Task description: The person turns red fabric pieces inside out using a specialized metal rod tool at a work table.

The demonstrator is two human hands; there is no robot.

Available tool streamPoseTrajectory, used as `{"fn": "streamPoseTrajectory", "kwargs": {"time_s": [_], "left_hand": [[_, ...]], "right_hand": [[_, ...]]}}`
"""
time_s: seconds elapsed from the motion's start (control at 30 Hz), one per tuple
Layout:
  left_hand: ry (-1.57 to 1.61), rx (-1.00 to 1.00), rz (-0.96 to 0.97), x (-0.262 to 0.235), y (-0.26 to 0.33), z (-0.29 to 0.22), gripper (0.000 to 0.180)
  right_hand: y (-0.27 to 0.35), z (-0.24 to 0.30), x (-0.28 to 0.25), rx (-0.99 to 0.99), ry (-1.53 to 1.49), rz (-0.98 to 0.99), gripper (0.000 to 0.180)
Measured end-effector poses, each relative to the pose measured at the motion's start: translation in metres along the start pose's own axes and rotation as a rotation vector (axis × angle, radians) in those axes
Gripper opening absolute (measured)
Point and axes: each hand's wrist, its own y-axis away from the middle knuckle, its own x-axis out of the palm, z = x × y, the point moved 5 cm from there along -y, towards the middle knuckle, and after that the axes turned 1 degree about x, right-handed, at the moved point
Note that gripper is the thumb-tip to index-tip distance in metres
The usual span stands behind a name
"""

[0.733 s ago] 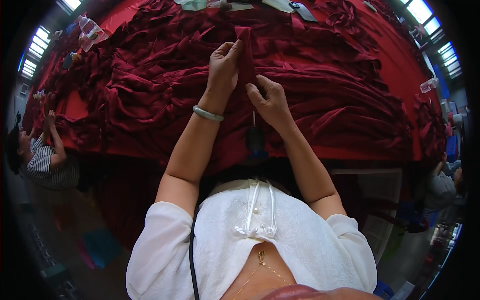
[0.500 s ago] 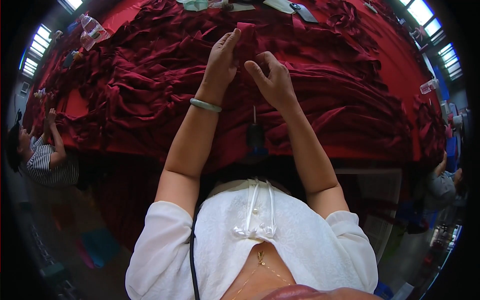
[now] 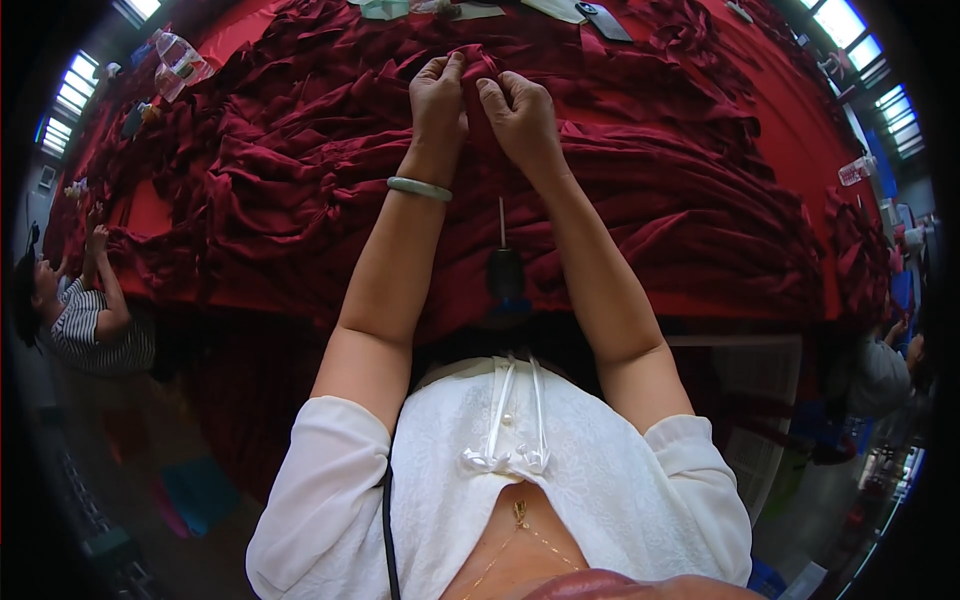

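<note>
Head view: left hand (image 3: 437, 95) and right hand (image 3: 520, 110) pinch dark red cloth (image 3: 300, 190).

The fold of dark red fabric (image 3: 478, 70) pinched between the left hand (image 3: 438, 95) and the right hand (image 3: 520, 110) is mostly covered by the fingers, so its shape there cannot be told. The tool (image 3: 505, 270) with a thin shaft lying between the forearms is too dark to identify. Flat pale items (image 3: 560, 8) at the table's far side are cut off by the picture's upper edge. A plastic bottle (image 3: 180, 58) at upper left is small and blurred.
</note>
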Motion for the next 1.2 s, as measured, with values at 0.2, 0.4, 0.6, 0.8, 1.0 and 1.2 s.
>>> {"fn": "streamPoseTrajectory", "kwargs": {"time_s": [0.2,0.4,0.6,0.8,1.0,1.2], "left_hand": [[-0.150,0.033,-0.032,-0.006,-0.006,-0.005,0.012],[-0.110,0.040,-0.040,-0.014,0.002,0.001,0.013],[-0.141,0.068,-0.038,-0.016,-0.023,-0.008,0.010],[-0.164,0.050,-0.065,-0.020,-0.016,0.001,0.011],[-0.237,-0.049,-0.045,-0.037,0.032,0.001,0.009],[-0.820,0.085,0.352,-0.052,0.123,-0.011,0.015]], "right_hand": [[-0.007,0.000,-0.001,-0.052,0.069,-0.002,0.032],[0.027,0.001,-0.002,0.088,-0.099,0.100,0.029],[0.030,0.004,-0.006,-0.079,-0.058,0.009,0.028],[0.035,0.004,-0.009,0.147,-0.096,0.172,0.023],[0.065,0.010,-0.013,0.229,-0.179,0.247,0.015],[0.110,0.022,-0.032,0.222,-0.235,0.299,0.017]]}}
